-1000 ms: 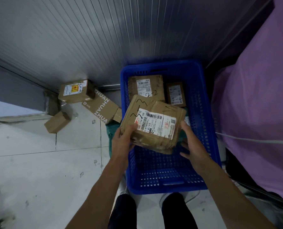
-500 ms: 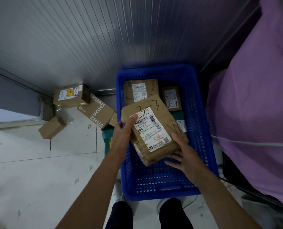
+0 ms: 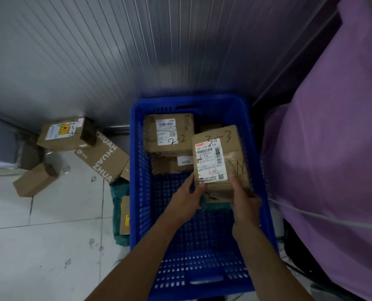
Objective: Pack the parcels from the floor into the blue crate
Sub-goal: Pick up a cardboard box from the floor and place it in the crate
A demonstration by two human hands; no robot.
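Both my hands hold a brown parcel marked 3-3 (image 3: 219, 157) inside the blue crate (image 3: 140, 192), at its right side. My left hand (image 3: 188, 192) grips its near left corner and my right hand (image 3: 243, 196) grips its near right edge, thumb on top. The parcel lies over a teal bag (image 3: 217, 206). Behind it in the crate sit a parcel marked 2-2 (image 3: 168, 133) and a smaller box (image 3: 172, 165). On the floor to the left lie a parcel with a yellow label (image 3: 65, 133), a ZHUANZHUAN box (image 3: 102, 159) and a small plain box (image 3: 35, 179).
A teal bag with a box on it (image 3: 121, 216) lies on the white tiled floor against the crate's left wall. A ribbed grey wall (image 3: 137, 51) stands behind. A large purple sack (image 3: 332, 159) crowds the crate's right side.
The 3-3 parcel has turned upright and moved to the right and down into the crate. Both hands shifted to its near end.
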